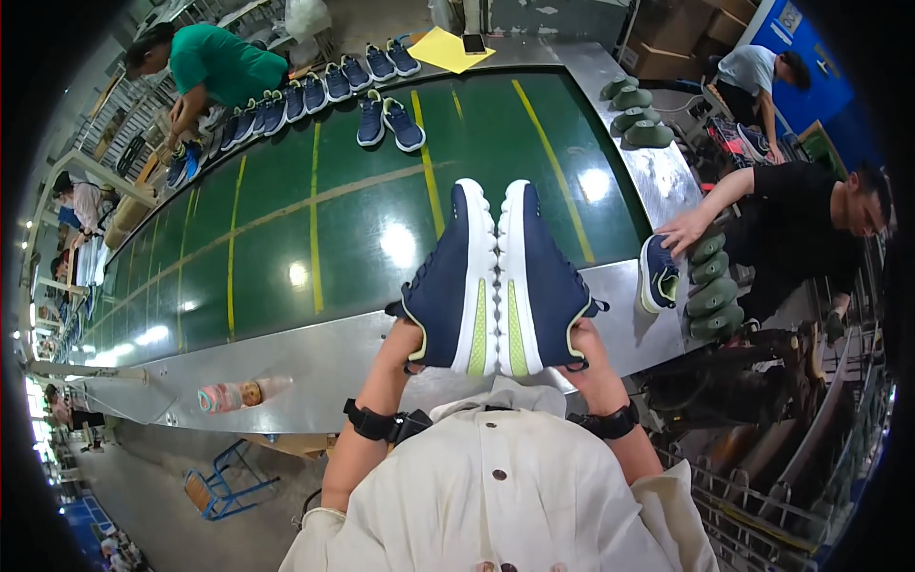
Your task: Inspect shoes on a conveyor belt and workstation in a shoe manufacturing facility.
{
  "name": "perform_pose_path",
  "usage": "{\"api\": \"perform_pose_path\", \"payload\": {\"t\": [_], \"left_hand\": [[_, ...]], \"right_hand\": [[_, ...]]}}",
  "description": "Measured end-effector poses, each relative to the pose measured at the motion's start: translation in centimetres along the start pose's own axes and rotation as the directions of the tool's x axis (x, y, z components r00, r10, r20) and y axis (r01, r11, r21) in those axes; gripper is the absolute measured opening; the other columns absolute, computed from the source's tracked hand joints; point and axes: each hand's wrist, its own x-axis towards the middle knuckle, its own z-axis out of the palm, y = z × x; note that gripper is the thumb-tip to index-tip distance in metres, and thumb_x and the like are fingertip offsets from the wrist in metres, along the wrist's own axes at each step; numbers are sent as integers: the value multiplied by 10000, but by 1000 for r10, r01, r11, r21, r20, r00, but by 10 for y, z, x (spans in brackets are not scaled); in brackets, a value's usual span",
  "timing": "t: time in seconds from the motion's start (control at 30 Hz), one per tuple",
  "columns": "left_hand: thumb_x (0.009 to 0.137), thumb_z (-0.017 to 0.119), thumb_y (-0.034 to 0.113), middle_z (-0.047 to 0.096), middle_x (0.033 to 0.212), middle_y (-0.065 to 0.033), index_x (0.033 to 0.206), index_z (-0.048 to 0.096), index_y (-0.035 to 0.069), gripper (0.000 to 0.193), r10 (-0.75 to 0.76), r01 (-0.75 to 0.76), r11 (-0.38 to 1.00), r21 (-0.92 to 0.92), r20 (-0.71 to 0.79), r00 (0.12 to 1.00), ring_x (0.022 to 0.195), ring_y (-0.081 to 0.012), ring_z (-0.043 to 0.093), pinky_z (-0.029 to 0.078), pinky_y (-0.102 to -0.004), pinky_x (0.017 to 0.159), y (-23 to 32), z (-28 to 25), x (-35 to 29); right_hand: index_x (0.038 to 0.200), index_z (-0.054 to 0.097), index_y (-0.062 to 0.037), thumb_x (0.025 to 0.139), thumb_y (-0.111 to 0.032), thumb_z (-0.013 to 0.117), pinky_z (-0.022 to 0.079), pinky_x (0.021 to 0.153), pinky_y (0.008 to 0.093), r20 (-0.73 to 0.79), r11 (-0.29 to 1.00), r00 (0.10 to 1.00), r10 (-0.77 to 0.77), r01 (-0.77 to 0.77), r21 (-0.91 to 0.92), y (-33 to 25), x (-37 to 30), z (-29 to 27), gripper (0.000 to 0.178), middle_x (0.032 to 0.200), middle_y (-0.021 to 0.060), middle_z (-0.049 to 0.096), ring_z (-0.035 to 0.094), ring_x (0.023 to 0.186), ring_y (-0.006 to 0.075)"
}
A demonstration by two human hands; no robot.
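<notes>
Two navy sneakers with white soles and lime heel inserts are held up in front of me, sole against sole, toes pointing away. My left hand (404, 339) is at the collar of the left sneaker (443, 286), its fingers mostly hidden inside the opening. At the collar of the right sneaker (545, 286) is my right hand (586, 345), fingers also largely out of sight. Both shoes are raised over the near metal edge of the table (324, 357). A black strap (372, 419) is on my left wrist, and another strap (610, 421) is on my right.
A green conveyor belt (362, 229) with yellow lines carries a pair of navy sneakers (405, 124) and a row of them along its far edge. Green shoe lasts (710, 272) line the right side, where a co-worker's hand (688, 229) touches a sneaker (658, 276). A bottle (224, 397) lies left.
</notes>
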Motion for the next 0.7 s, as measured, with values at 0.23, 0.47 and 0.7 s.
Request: {"api": "perform_pose_path", "payload": {"t": [0.23, 0.47, 0.7], "left_hand": [[744, 465, -67, 526, 1112, -92, 1348, 190, 109, 687, 68, -72, 990, -121, -40, 997, 950, -165, 536, 432, -276, 812, 8, 2, 16], [635, 557, 1, 460, 1182, -235, 1365, 69, 103, 883, -19, 124, 904, 410, -250, 968, 1043, -336, 504, 403, -352, 856, -167, -45, 62], [652, 612, 43, 244, 1356, -224, 1367, 62, 106, 905, 298, -257, 914, 315, -92, 950, 1232, -297, 317, 273, -373, 994, -82, -14, 35]], "right_hand": [[1262, 390, -37, 724, 64, 493, 414, 815, 219, -301, 968, 945, 125, -50, 246, -14, 13, 12, 557, 1090, 41, 519, 504, 954, 98], [1281, 352, -3, 767, 66, 517, 354, 908, 243, -327, 992, 939, -105, 76, -101, -33, 16, 30, 544, 1194, 58, 469, 449, 1073, 116], [1275, 361, -2, 770, 60, 527, 340, 915, 243, -311, 961, 927, -209, 137, -239, -37, 16, 33, 535, 1226, 94, 454, 448, 1088, 135]]}}
